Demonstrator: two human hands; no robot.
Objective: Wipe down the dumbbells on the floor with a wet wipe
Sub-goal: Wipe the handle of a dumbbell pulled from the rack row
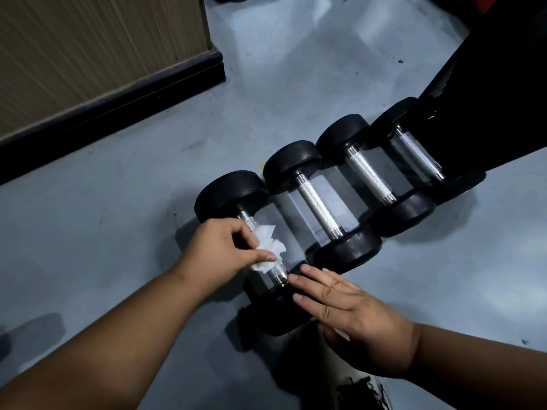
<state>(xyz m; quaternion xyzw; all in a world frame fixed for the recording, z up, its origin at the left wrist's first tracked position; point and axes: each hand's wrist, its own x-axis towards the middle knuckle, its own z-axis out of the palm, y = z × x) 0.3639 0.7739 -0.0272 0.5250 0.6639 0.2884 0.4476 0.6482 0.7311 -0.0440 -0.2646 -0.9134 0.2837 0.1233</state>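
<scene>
While dumbbells (319, 208) line the grey floor (118, 202), left hand (219, 250) pinches wipe (268, 247), right hand (349, 315) flat.

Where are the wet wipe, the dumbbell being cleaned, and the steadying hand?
wet wipe (268, 247), head view, on its crumpled white middle.
nearest dumbbell (232, 192), head view, on its far black head.
right hand (352, 315), head view, on its back.

Four dumbbells (319, 199) on the floor (118, 187), side by side in a row from near left to far right, heads touching. Wipe (268, 247) on nearest dumbbell's handle. Wall (88, 48) far left. Bench (497, 84) far right, over the farthest dumbbell.
</scene>
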